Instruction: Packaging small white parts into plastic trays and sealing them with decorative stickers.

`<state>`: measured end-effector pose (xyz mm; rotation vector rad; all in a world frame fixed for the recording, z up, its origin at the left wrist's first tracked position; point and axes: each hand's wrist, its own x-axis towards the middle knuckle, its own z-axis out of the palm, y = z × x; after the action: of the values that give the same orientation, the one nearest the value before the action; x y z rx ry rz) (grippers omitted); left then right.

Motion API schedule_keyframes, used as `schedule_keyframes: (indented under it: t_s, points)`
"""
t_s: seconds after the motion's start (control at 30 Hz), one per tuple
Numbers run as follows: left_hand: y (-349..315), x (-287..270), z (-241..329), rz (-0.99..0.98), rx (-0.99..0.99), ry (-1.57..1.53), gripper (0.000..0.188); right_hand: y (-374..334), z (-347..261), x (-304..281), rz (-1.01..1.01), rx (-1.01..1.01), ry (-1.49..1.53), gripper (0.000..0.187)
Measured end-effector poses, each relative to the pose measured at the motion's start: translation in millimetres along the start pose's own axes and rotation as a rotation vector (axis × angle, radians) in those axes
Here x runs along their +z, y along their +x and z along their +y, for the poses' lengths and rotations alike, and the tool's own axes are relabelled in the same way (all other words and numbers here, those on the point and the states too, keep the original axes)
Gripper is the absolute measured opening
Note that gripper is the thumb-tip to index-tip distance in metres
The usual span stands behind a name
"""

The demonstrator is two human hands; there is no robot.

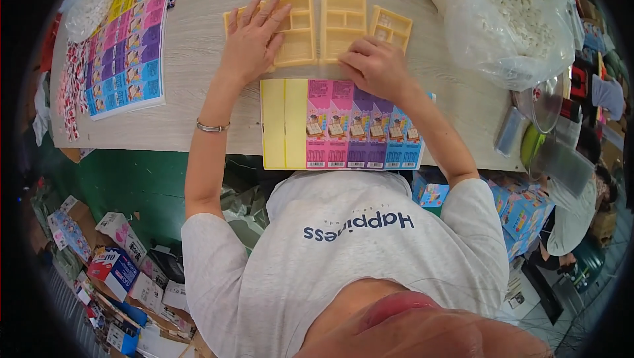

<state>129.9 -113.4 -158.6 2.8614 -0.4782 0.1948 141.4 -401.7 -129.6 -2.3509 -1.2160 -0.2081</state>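
Note:
On the table, a row of pale yellow compartment trays lies in front of me. My left hand (253,36) rests with fingers spread on the left tray (302,46), hiding part of its compartments. The middle tray (343,20) lies just to its right, then a smaller, tilted tray (401,23) with something pale in a compartment. My right hand (376,64) is closed at the lower right corner of the middle tray, its fingertips partly hidden. Under that wrist lies a printed sheet (330,124) in yellow, pink, purple and blue strips, close to the table's near edge.
A stack of similar printed sheets (135,48) lies at the left, beside red-and-white small pieces (72,87) and a clear bag (96,1) of white bits. A large bag of white pieces (515,21) stands at the right. Cartons (115,269) crowd the floor at lower left.

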Motion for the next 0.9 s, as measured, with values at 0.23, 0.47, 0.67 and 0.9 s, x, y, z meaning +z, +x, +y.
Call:
schedule_keyframes:
  t_s: [0.23, 0.47, 0.67, 0.9]
  points:
    - [31.5, -10.4, 45.7, 0.034, 0.042, -0.083, 0.062, 55.0, 66.7, -29.1, 0.441, 0.234, -0.085, 0.006]
    - [45.3, 21.3, 74.9, -0.061, 0.062, 0.054, 0.071, 108.6, 126.3, -42.5, -0.038, 0.514, -0.334, 0.028]
    - [39.7, 22.9, 64.4, -0.043, 0.104, 0.048, 0.071, 105.5, 128.9, -39.3, 0.222, 0.472, -0.103, 0.024]
    - [65.3, 17.5, 140.3, -0.039, 0.194, -0.109, 0.076, 22.0, 56.4, -81.5, 0.369, 0.260, -0.014, 0.014]
